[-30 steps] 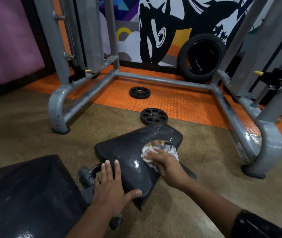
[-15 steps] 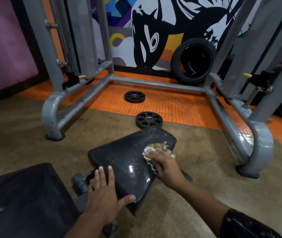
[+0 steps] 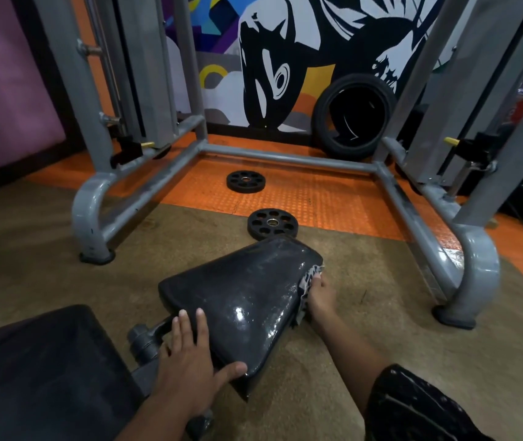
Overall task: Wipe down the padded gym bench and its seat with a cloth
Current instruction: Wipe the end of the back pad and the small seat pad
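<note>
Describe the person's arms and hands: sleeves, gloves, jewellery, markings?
Both hands are bare: left hand, right hand, no gloves, rings or watch visible. The left forearm is uncovered. The right arm wears a shiny black sleeve with faint pale streaks, ending above the bare forearm.

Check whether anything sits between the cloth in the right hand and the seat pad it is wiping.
Nothing visible does. The right hand presses the cloth straight against the right edge of the seat pad. The left hand rests flat on the pad's near left edge, away from the cloth.
</note>
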Tool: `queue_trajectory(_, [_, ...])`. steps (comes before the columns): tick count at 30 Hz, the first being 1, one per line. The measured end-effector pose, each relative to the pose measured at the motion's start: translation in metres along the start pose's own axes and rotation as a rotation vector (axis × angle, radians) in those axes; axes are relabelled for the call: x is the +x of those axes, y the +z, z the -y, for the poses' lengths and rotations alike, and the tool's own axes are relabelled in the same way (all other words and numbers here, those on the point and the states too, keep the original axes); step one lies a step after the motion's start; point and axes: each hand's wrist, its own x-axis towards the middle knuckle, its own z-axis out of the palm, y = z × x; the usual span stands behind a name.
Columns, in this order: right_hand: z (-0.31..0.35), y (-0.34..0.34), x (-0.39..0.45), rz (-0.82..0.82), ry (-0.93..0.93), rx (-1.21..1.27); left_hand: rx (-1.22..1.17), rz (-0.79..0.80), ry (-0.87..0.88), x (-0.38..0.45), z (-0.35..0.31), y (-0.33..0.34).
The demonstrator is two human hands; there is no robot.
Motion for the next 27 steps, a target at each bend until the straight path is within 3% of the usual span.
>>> queue_trajectory(3, [0.008,-0.009,-0.033,0.012,-0.123,-0.021,0.010,-0.010,0.004,0.002,0.001,-0.004])
queue_trajectory(6, [0.015,-0.019,-0.068,0.051,-0.324,-0.306,0.025,-0.013,-0.002,0.000,0.002,-0.001])
queue_trajectory(10, [-0.005,-0.033,-0.109,0.400,-0.780,-0.592,0.026,-0.012,-0.009,-0.008,-0.001,0.003])
queue_trajectory(12, [-0.006,-0.051,-0.094,0.449,-0.911,-0.655,0.002,-0.014,-0.007,-0.011,-0.003,0.005])
queue_trajectory(13, [0.000,-0.056,-0.077,0.394,-0.892,-0.682,-0.010,-0.026,-0.005,-0.010,-0.003,0.003])
queue_trajectory(15, [0.018,-0.062,-0.039,0.207,-0.651,-0.736,-0.020,-0.031,0.001,-0.009,-0.003,0.000])
queue_trajectory(17, [0.030,-0.051,-0.023,0.151,-0.546,-0.777,-0.026,-0.027,0.002,-0.009,-0.003,0.000])
queue_trajectory(20, [0.022,-0.030,-0.063,0.275,-0.659,-0.510,-0.013,-0.029,0.000,-0.008,-0.001,0.000])
queue_trajectory(24, [-0.018,-0.052,-0.109,0.388,-0.897,-0.582,-0.002,-0.034,-0.007,-0.005,-0.002,0.001])
queue_trajectory(26, [-0.012,-0.055,-0.088,0.372,-0.865,-0.569,0.000,-0.053,-0.002,-0.005,-0.003,-0.001])
queue_trajectory(27, [-0.001,-0.052,-0.075,0.324,-0.754,-0.579,-0.001,-0.063,0.000,-0.004,-0.003,-0.003])
